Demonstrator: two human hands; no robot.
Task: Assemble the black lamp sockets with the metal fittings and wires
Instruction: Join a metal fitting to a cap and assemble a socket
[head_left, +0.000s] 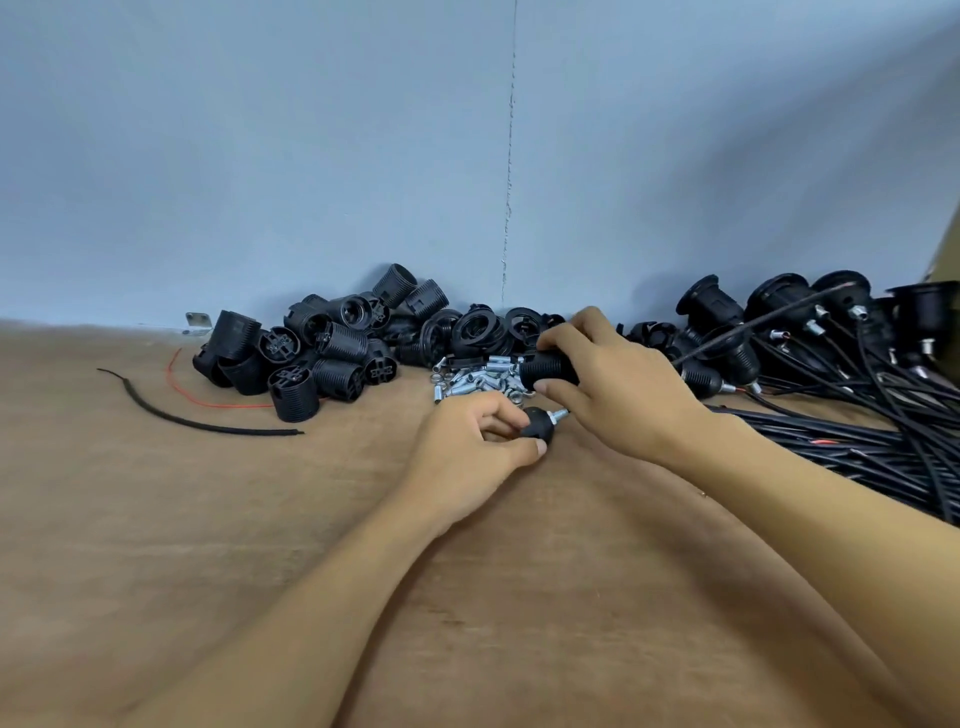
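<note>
No text, label, brand mark, number or sign can be read anywhere in the view. Any moulded marking on the black lamp sockets (291, 387) is too small and blurred to make out.

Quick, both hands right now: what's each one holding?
Left hand: pinches a black socket cap with a metal fitting sticking out.
Right hand: grips a ribbed black socket body.
</note>
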